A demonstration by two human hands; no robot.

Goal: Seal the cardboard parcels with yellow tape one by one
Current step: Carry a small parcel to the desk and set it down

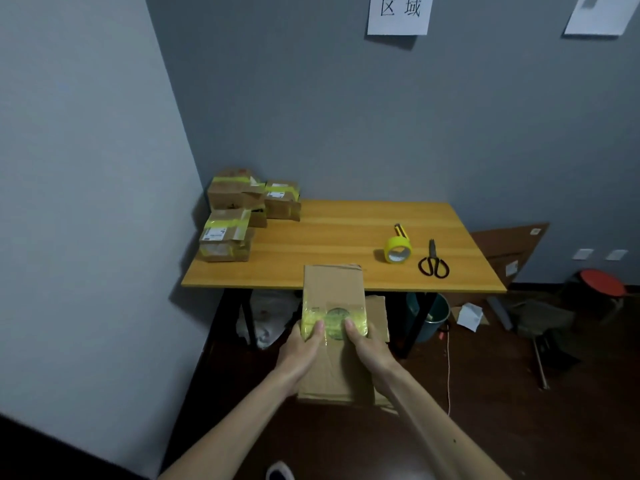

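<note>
Two hands (300, 346) (367, 342) grip parcel (332, 285), sign (400, 12) (区域)

Both arms bare, stretched forward, converging toward the middle. Left hand (302, 346) and right hand (367, 344) sit side by side, each gripping the parcel (332, 284) from its own edge: thumbs flat on top, fingers curled round, mostly hidden.

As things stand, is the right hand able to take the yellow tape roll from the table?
Probably yes, once it lets go: the right hand holds the parcel with the left hand, and nothing stands between it and the tape roll.
</note>
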